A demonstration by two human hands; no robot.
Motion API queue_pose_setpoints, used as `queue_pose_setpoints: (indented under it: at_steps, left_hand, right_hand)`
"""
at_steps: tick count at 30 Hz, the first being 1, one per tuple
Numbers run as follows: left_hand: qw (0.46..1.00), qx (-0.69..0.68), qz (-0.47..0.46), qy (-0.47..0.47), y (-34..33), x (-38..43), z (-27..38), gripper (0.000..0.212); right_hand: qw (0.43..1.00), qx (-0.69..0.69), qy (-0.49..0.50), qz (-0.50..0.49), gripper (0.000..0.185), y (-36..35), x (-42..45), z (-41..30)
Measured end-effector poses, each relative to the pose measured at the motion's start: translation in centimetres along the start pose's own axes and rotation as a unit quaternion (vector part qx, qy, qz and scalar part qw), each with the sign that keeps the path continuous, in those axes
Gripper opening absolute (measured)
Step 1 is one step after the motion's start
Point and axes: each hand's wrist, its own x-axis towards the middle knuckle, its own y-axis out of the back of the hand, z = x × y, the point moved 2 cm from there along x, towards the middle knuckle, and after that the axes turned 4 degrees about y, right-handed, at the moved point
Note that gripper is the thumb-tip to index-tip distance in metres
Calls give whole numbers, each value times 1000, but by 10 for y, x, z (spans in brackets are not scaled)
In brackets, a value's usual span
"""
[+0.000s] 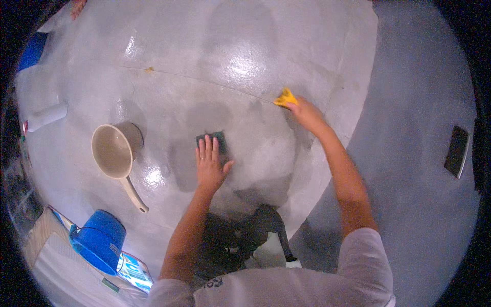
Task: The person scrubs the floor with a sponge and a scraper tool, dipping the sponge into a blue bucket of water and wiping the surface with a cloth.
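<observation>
My left hand [210,169] lies flat, palm down, its fingers slightly apart over a dark green scouring pad [222,142] on the wet, light grey surface [261,149]. Part of the pad is hidden beneath the fingers. Out to the right and farther from me, my right hand [310,116] grips a crumpled yellow cloth [285,98] against the same surface, close to a thin seam line. Left of my left hand is a beige plastic dipper [132,138], its mouth tilted towards me and its handle pointing my way.
A blue bucket [101,240] with a wire handle is at the lower left, beside a shiny printed packet [134,272]. A white cylindrical object [48,117] lies at the far left. Another person's hand [78,7] shows at the top left. A dark flat object [456,151] is far right.
</observation>
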Motion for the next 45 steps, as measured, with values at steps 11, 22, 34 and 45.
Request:
queue_pose_setpoints:
  at_steps: [11, 22, 34, 45]
  left_hand:
    - [996, -4, 20, -85, -46, 39, 43, 84]
    - [979, -30, 96, -175, -23, 106, 163, 72]
    - [968, -11, 83, -236, -56, 119, 145, 69]
    - [943, -46, -39, -326, -41, 102, 163, 63]
  right_hand:
    - [995, 52, -85, -11, 52, -16, -3, 13]
    - [943, 207, -241, 104, 52, -91, -153, 97]
    - [890, 334, -253, 182, 40, -107, -192, 80]
    - [885, 313, -198, 282, 36, -108, -188, 55]
